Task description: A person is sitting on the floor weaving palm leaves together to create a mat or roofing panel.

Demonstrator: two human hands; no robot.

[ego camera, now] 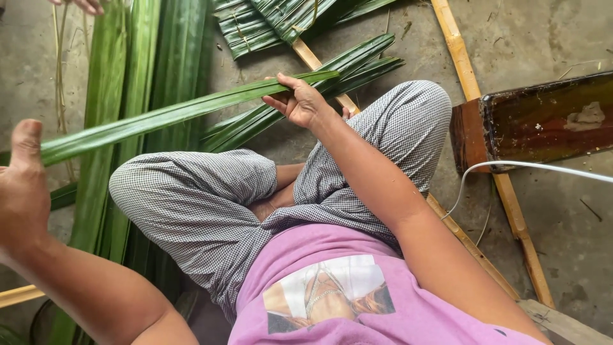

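Leaf strip (172, 115), long, green and folded lengthwise, is taken as the landmark; it is stretched slantwise over the knees, low at its left end and higher at its right end. At the strip's left end the left hand (22, 185) is seen from the back, thumb raised beside the strip; whether its fingers are closed on the strip cannot be told, since they are hidden behind the hand. Behind the strip, on the concrete floor (575, 236), a sheaf of long green leaves (137, 57) is laid lengthwise, running away from the person. Below the strip's middle, crossed legs in checked trousers (198, 204) are seen, with a pink shirt (383, 306) nearer the camera. Near the strip's right end the right hand (300, 102) is closed on it, thumb on top and fingers curled beneath. Above that end, woven leaf panels (268, 22) lie on the floor. Right of the strip, bamboo poles (460, 57) are laid slantwise; further right a dark wooden block (543, 121) rests on one pole, with a white cable (543, 167) crossing just below it.
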